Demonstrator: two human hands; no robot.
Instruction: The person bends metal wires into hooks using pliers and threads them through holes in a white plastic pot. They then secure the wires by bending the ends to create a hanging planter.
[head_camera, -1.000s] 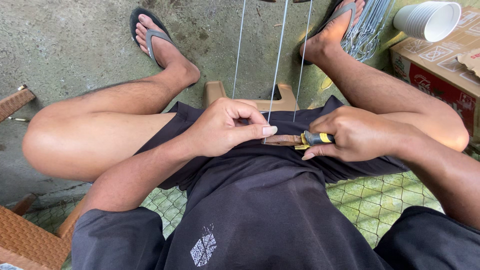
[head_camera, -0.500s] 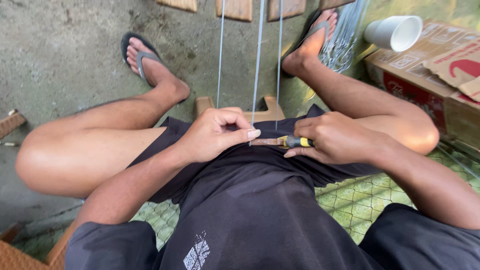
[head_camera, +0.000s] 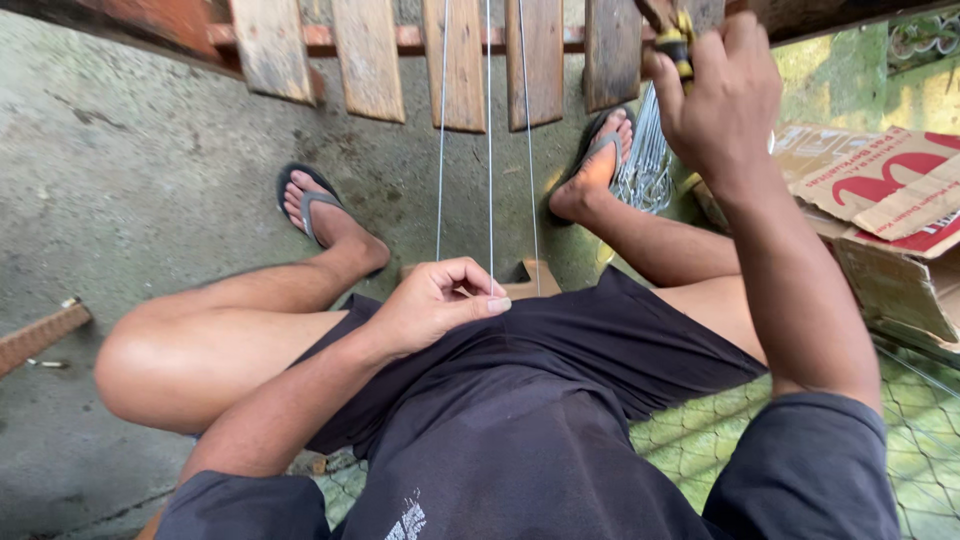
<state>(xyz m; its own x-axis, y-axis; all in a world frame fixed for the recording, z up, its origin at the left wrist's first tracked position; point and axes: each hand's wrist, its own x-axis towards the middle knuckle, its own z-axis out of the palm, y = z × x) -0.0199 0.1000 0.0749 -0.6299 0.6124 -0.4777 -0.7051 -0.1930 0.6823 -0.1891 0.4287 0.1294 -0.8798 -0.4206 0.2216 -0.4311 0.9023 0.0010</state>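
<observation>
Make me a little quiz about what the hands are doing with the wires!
1. True or false: the left hand pinches a wire over the lap.
2. What does the right hand hold up by the slats?
A. a cup
B. a tool with a yellow and black handle
C. a sandal
3. Fill in: the taut wires run from the lap up to the wooden ____.

Key
1. True: thumb and fingers close at a wire's lower end.
2. B: the tool is gripped in the raised fist; its tip is out of view.
3. slats
</observation>
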